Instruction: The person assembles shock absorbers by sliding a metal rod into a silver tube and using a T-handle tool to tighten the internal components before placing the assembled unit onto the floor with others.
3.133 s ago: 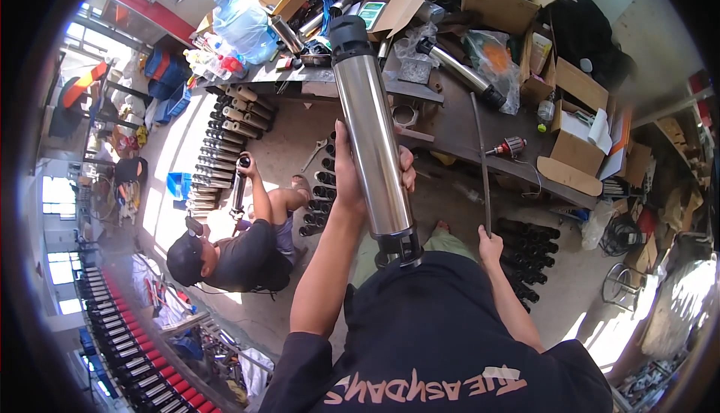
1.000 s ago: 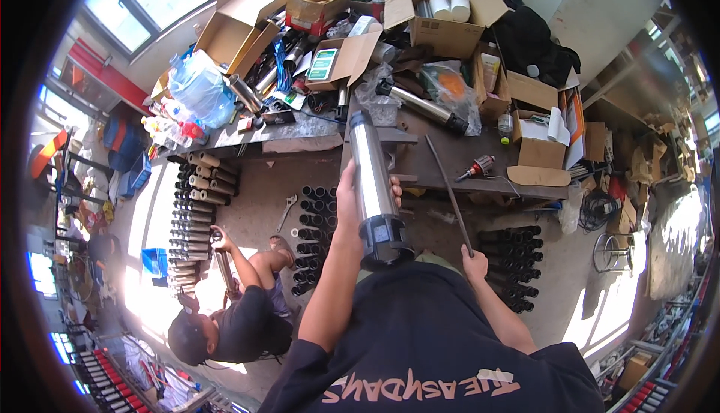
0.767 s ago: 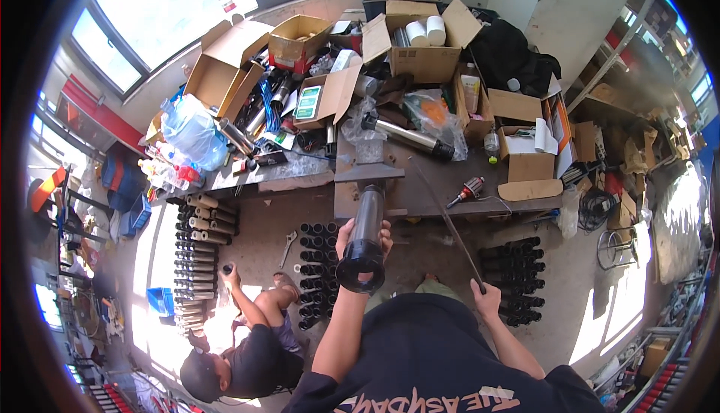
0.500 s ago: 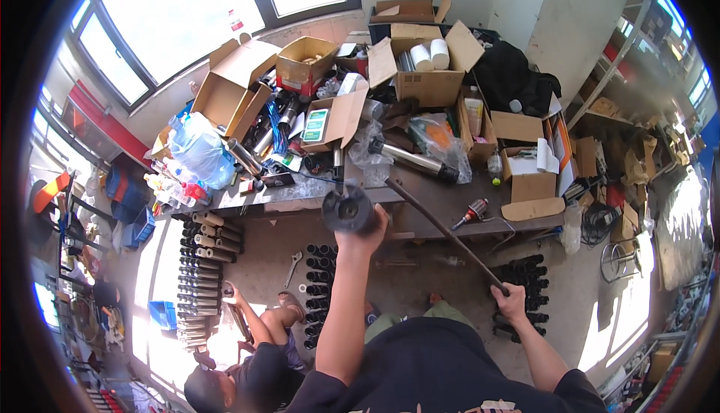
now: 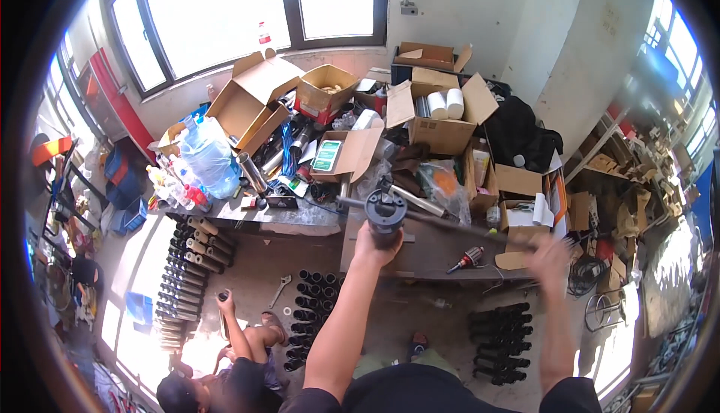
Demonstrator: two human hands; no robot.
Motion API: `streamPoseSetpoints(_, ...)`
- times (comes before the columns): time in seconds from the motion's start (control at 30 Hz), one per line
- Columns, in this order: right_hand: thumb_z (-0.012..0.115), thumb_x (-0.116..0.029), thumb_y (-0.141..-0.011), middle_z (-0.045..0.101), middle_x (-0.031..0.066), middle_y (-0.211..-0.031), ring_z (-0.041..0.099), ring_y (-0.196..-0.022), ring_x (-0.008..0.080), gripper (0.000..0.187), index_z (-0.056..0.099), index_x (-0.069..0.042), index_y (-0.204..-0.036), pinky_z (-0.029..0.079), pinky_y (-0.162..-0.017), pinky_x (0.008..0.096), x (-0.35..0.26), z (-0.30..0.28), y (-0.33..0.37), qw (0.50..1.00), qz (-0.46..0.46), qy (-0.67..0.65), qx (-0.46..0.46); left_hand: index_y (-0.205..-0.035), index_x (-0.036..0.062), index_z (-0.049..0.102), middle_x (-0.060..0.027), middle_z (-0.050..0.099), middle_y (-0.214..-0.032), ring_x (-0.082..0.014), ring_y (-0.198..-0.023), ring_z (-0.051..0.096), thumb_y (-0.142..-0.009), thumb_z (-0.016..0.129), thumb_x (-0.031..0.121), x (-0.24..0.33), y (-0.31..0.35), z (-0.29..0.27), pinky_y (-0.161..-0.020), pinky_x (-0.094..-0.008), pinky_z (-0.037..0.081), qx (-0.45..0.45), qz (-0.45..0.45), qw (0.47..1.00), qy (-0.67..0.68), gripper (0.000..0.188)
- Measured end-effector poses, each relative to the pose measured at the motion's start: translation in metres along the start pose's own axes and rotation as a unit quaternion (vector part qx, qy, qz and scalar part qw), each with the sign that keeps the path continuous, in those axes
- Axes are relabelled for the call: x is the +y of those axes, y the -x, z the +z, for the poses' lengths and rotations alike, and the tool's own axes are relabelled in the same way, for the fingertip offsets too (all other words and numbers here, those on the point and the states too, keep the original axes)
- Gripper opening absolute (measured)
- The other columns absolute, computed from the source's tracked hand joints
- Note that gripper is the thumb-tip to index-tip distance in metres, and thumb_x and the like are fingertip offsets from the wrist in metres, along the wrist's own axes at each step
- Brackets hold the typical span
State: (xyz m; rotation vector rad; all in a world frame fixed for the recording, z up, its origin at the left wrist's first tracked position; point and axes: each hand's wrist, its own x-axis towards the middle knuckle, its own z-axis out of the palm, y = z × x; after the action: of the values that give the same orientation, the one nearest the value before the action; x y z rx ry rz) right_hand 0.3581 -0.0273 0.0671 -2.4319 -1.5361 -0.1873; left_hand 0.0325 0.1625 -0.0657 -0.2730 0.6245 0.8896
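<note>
My left hand (image 5: 377, 246), raised in front of the workbench, is wrapped round a black cylindrical part (image 5: 386, 214). The part stands upright, its round end with holes facing up. Out to the right, my right hand (image 5: 550, 261) is closed on one end of a long dark rod (image 5: 472, 229); hand and rod are smeared by motion. Leftward the rod runs to the cylindrical part, and a short dark length shows on the part's other side. Whether rod and part touch or are joined, I cannot tell.
The workbench (image 5: 442, 252) carries open cardboard boxes (image 5: 441, 137), plastic bags, metal tubes and a red-tipped tool (image 5: 466, 260). Rows of black cylinders (image 5: 501, 344) stand on the floor. At lower left a co-worker (image 5: 232, 387) sits beside stacked tubes (image 5: 180, 289); a wrench (image 5: 280, 288) lies nearby.
The rod has swung up from a steep slant to nearly level, with my right hand rising and moving right. The cylindrical part is now more upright. The whole view has shifted.
</note>
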Motion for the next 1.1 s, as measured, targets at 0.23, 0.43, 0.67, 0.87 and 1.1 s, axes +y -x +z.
streamPoseSetpoints(0.23, 0.079, -0.034, -0.08, 0.056, 0.0193, -0.059, 0.062, -0.06, 0.0375, 0.035, 0.065, -0.006, -0.064, 0.047, -0.055, 0.042, 0.08, 0.068, 0.003, 0.981, -0.127, -0.147, 0.018, -0.103, 0.0086, 0.067, -0.0109, 0.07, -0.105, -0.0258, -0.095, 0.066, -0.093, 0.062, 0.03, -0.017, 0.008, 0.01, -0.081, -0.0421, 0.059, -0.014, -0.04, 0.998, 0.041, 0.024)
streamPoseSetpoints(0.43, 0.074, -0.027, -0.088, 0.045, 0.0207, -0.056, 0.046, -0.052, 0.0409, 0.048, 0.047, -0.001, -0.058, 0.034, -0.048, 0.0431, 0.199, 0.136, 0.078, 0.987, -0.079, -0.135, 0.049, -0.115, -0.0088, 0.055, -0.0198, 0.062, -0.106, -0.0309, -0.095, 0.064, -0.079, 0.06, 0.023, -0.062, 0.106, -0.034, -0.085, -0.0469, 0.058, -0.142, -0.028, 0.986, -0.081, 0.049)
streamPoseSetpoints(0.67, 0.069, -0.048, -0.09, 0.06, 0.0216, -0.061, 0.06, -0.054, 0.0332, 0.051, 0.069, 0.002, -0.076, 0.047, -0.058, 0.0424, 0.152, 0.235, 0.281, 0.936, 0.183, -0.246, -0.173, -0.137, 0.0005, 0.042, -0.0173, 0.058, -0.112, -0.0251, -0.083, 0.061, -0.092, 0.058, 0.042, -0.055, 0.159, -0.005, -0.074, -0.0382, 0.059, -0.356, 0.102, 0.921, -0.125, 0.064)
streamPoseSetpoints(0.87, 0.063, -0.062, -0.086, 0.07, 0.0203, -0.074, 0.072, -0.08, 0.0357, 0.059, 0.074, -0.004, -0.08, 0.053, -0.073, 0.0443, 0.069, 0.286, 0.298, 0.896, 0.307, -0.167, -0.274, -0.148, 0.0141, 0.033, -0.0181, 0.06, -0.116, -0.03, -0.097, 0.067, -0.098, 0.047, 0.06, -0.043, 0.169, -0.003, -0.079, -0.0441, 0.059, -0.324, 0.205, 0.911, -0.153, 0.07)
streamPoseSetpoints(1.1, 0.064, -0.058, -0.086, 0.07, 0.0217, -0.077, 0.071, -0.084, 0.0372, 0.059, 0.073, -0.001, -0.079, 0.053, -0.076, 0.0441, 0.062, 0.316, 0.281, 0.888, 0.289, -0.2, -0.297, -0.153, 0.0149, 0.032, -0.013, 0.052, -0.096, -0.024, -0.074, 0.055, -0.096, 0.05, 0.057, -0.049, 0.14, -0.041, -0.066, -0.0408, 0.052, -0.398, 0.078, 0.914, -0.012, 0.073)
